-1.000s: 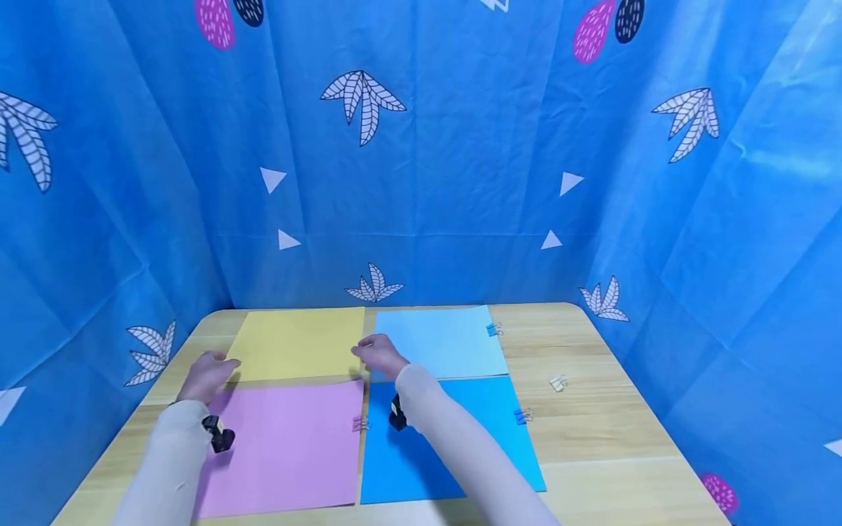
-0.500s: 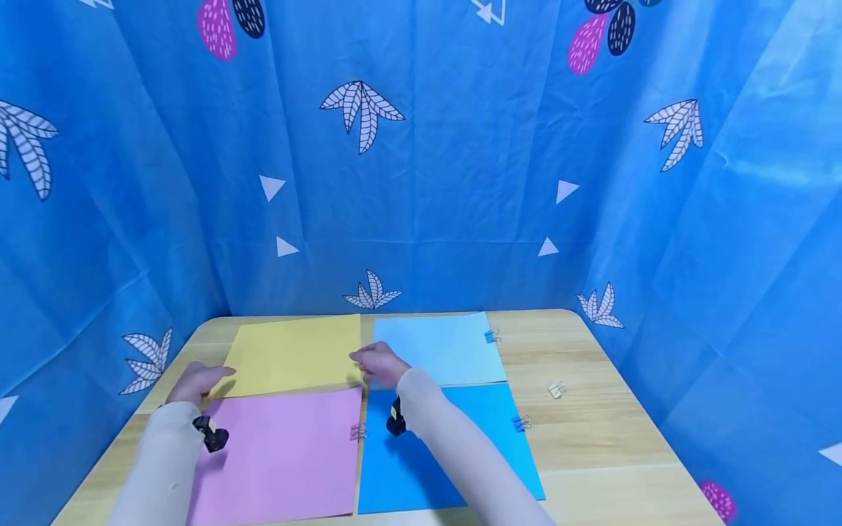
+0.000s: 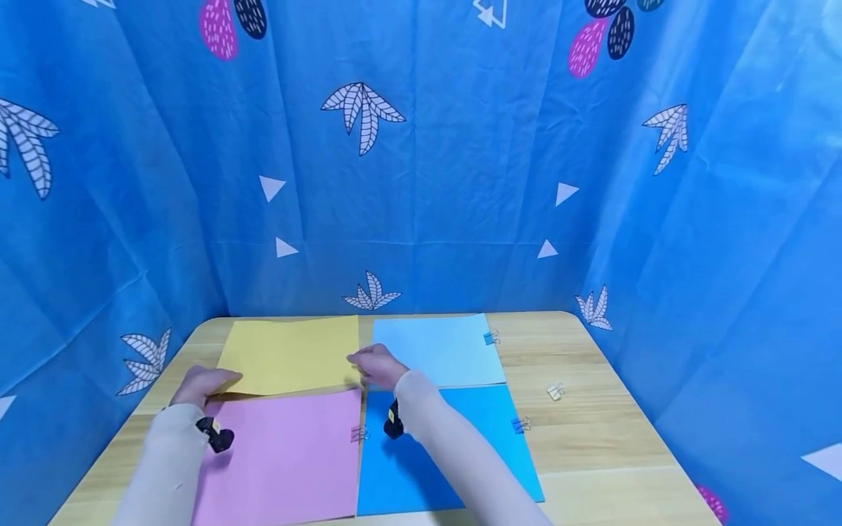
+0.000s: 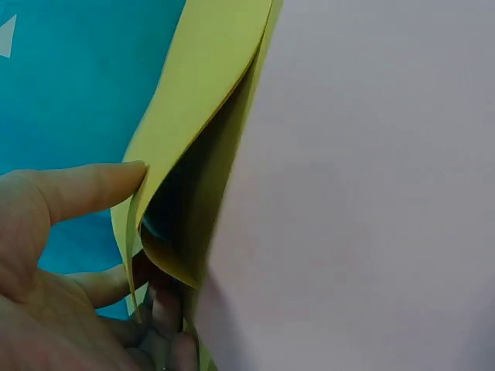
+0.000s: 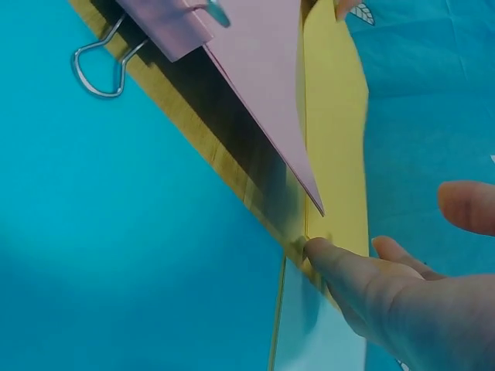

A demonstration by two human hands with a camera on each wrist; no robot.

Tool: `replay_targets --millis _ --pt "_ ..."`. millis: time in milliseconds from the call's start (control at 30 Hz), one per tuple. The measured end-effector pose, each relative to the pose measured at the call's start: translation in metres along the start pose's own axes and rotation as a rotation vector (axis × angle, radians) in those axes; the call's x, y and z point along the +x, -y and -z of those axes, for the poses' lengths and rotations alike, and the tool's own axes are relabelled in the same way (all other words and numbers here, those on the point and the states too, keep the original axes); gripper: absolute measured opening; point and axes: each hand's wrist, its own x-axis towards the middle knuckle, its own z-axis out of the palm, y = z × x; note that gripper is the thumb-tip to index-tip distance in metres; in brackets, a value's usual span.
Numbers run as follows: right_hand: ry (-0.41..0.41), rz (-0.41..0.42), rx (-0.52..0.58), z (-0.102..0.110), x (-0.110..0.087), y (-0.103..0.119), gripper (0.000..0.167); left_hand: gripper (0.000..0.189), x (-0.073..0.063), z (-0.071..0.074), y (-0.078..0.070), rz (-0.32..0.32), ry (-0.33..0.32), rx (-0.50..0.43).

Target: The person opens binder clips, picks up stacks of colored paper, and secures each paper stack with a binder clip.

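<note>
My left hand [image 3: 202,383] is at the near left corner of the yellow paper sheets [image 3: 289,356]. In the left wrist view its thumb [image 4: 100,189] lies on the top side while the other fingers go beneath, and the sheets bow up with a dark gap between layers. At the right end of the same paper is my right hand [image 3: 378,365]. Its fingertips touch the edge there in the right wrist view, and its thumb [image 5: 468,207] stands apart from the other fingers.
Pink paper [image 3: 279,456] lies nearest the left arm, with a pink binder clip [image 3: 359,433] on its right edge. Light blue paper [image 3: 437,351] and blue paper [image 3: 473,431] sit to the right, each with a blue clip. A pale binder clip [image 3: 555,392] rests on the wooden table [image 3: 605,438].
My left hand has moved slightly right and taken hold of the yellow sheets, whose left end now bows up. The right hand has stayed almost in place.
</note>
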Motion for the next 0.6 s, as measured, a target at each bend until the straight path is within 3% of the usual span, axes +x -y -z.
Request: replay_targets --millis 100,300,500,600 --pt "0.002 0.000 0.000 0.002 0.000 0.000 0.052 0.077 -0.003 -0.003 -0.005 -0.035 -0.002 -0.001" --pt "-0.005 0.012 0.000 0.003 0.002 0.000 0.054 0.034 -0.008 -0.003 -0.014 -0.081 0.038 -0.123" --pt "-0.005 0.015 -0.017 -0.001 0.000 0.000 0.049 0.042 -0.002 -0.001 -0.011 -0.072 0.044 -0.149" --pt "-0.011 0.011 -0.025 -0.003 -0.001 -0.001 0.048 0.053 0.000 0.002 -0.006 -0.017 0.016 -0.186"
